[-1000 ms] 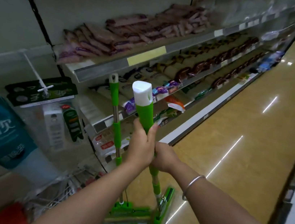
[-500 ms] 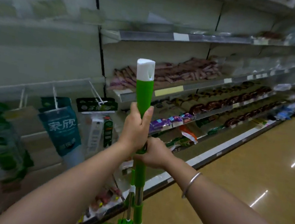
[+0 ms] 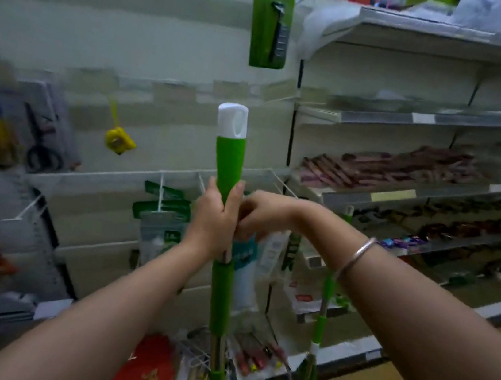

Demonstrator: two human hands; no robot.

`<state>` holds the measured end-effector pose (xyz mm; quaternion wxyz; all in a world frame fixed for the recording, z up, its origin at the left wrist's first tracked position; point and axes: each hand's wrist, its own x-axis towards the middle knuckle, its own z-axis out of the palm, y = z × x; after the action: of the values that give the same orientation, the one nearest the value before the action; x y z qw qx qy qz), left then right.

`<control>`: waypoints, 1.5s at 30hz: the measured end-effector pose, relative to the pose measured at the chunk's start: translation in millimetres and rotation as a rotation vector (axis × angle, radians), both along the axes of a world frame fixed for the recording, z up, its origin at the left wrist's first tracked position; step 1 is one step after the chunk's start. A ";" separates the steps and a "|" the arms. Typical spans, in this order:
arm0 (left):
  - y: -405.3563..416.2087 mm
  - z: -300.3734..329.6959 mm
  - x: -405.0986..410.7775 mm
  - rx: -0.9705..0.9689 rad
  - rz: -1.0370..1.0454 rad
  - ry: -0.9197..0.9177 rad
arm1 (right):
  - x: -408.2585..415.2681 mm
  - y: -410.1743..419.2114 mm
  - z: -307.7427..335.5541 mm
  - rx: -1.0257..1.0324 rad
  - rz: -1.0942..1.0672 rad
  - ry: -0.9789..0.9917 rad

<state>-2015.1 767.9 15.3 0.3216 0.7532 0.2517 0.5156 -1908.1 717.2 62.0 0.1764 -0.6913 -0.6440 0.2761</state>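
Now the left grip point(image 3: 214, 217) is holding the mop point(image 3: 229, 158) tight, with its fingers and thumb curling round the green handle. The right grip point(image 3: 263, 214) is sitting just beside it on the right. Its fingers are bending in toward the handle and touching it. It is too blurry to tell if it is really holding on.

The mop is standing straight up in front of the shelves point(image 3: 445, 120). Its white cap point(image 3: 232, 119) is poking up above both grips. Its pole point(image 3: 220, 292) is running down past the front edge of the bottom shelf and out of the picture.

A bracelet point(image 3: 357, 256) is sitting on the right wrist. A second mop point(image 3: 318, 325) is standing at the front edge of the shelves, just to the right. A green pack point(image 3: 271, 22) is hanging high above the cap. A yellow tape point(image 3: 119, 139) is hanging to the left, well apart from the mop, and scissors point(image 3: 44, 144) are hanging further left. Brown packs point(image 3: 390, 171) are lying on a shelf to the right. A red bag point(image 3: 150, 366) is sitting low down, near the pole.
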 end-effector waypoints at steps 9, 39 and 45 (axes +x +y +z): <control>58.3 18.6 -177.3 0.052 0.209 -0.051 | -175.8 74.9 69.9 0.346 0.200 0.425; 233.7 73.2 -749.1 -0.101 0.793 -0.205 | -762.3 333.3 113.3 0.382 0.983 0.512; 267.0 96.4 -833.1 -0.091 0.755 -0.224 | -843.3 360.1 133.9 0.459 0.964 0.517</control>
<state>-2848.2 1035.0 111.7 0.1680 0.5317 0.4971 0.6648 -2751.4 1077.3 195.9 0.3271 -0.1751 -0.8648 0.3384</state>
